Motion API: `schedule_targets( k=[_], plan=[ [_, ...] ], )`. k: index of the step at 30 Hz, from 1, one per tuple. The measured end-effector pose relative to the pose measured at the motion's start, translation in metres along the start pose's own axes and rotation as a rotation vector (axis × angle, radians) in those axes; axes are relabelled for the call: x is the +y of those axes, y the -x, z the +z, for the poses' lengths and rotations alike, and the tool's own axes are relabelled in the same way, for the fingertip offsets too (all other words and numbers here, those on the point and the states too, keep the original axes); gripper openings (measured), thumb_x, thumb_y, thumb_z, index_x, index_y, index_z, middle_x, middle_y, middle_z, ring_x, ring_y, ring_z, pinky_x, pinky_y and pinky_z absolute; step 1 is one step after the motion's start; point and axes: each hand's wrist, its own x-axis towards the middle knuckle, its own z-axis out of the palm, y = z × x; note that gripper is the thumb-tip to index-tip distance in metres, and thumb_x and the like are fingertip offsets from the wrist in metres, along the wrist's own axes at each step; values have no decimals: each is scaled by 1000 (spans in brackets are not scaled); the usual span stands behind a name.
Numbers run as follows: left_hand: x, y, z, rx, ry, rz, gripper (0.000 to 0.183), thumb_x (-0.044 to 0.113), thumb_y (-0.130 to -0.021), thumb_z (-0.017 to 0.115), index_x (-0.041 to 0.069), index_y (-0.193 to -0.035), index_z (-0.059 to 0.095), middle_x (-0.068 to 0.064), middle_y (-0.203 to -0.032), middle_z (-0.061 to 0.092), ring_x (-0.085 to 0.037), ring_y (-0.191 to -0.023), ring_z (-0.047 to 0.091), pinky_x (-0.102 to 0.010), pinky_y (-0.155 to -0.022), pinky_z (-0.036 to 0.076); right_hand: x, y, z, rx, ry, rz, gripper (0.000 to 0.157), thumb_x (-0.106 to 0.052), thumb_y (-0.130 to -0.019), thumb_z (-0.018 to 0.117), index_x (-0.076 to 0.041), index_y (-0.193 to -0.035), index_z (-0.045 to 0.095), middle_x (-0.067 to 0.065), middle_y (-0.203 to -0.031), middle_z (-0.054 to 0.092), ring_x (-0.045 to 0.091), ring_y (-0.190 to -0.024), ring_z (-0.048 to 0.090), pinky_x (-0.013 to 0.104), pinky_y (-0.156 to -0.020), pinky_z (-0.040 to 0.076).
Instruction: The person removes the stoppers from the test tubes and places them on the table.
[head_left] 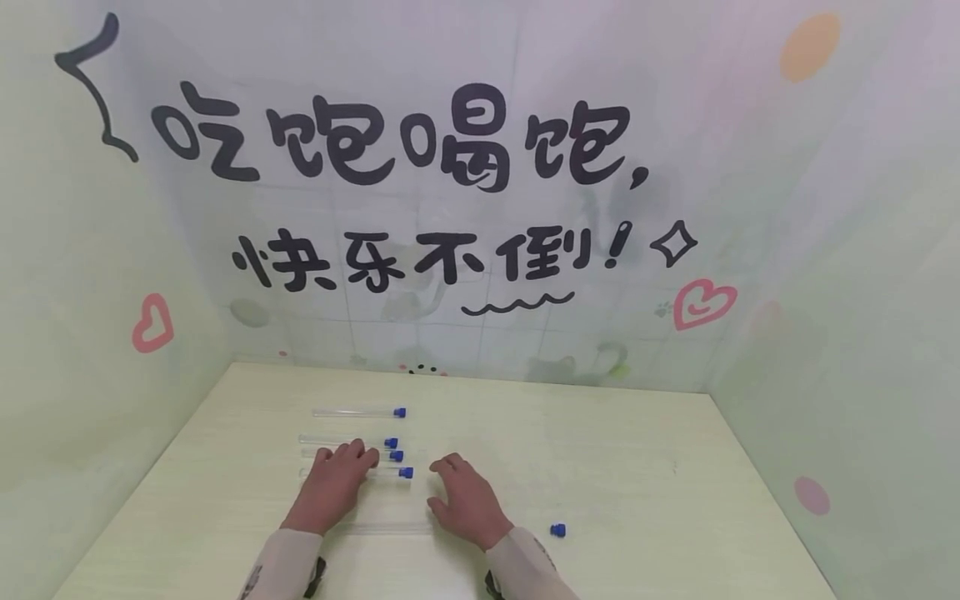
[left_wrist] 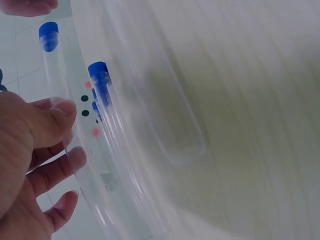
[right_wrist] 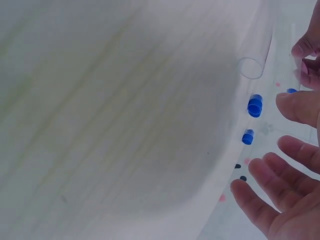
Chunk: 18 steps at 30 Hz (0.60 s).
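Observation:
My left hand [head_left: 337, 483] pinches a clear test tube with a blue stopper [left_wrist: 49, 36], thumb on one side and fingers on the other. Close by lies another stoppered tube [left_wrist: 117, 135], with more blue stoppers behind it. Nearer to me an unstoppered tube [head_left: 382, 527] lies on the table; its rounded end shows in the left wrist view and its open mouth [right_wrist: 251, 68] in the right wrist view. My right hand [head_left: 468, 504] hovers near that mouth, fingers apart and slightly bent, holding nothing.
A loose blue stopper [head_left: 557, 530] sits on the table [head_left: 637, 467] to the right of my right hand. Farther back a stoppered tube [head_left: 356, 412] lies apart from the others. Printed wall panels [head_left: 480, 342] enclose the table's back and sides.

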Motion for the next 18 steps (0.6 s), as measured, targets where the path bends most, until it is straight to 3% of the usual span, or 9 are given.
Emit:
schedule_targets(
  k=[18],
  plan=[
    [25,-7,-2,19,-14,54,24,2,-78,73,16,-93,62,2,-85,53,-16,-79,55,-42,-73,45,2,1,-7,47,1,-12,33,-20,-84,70,-11,-115,60,1,-107,59,10,-92,59,21,-72,50]
  ],
)
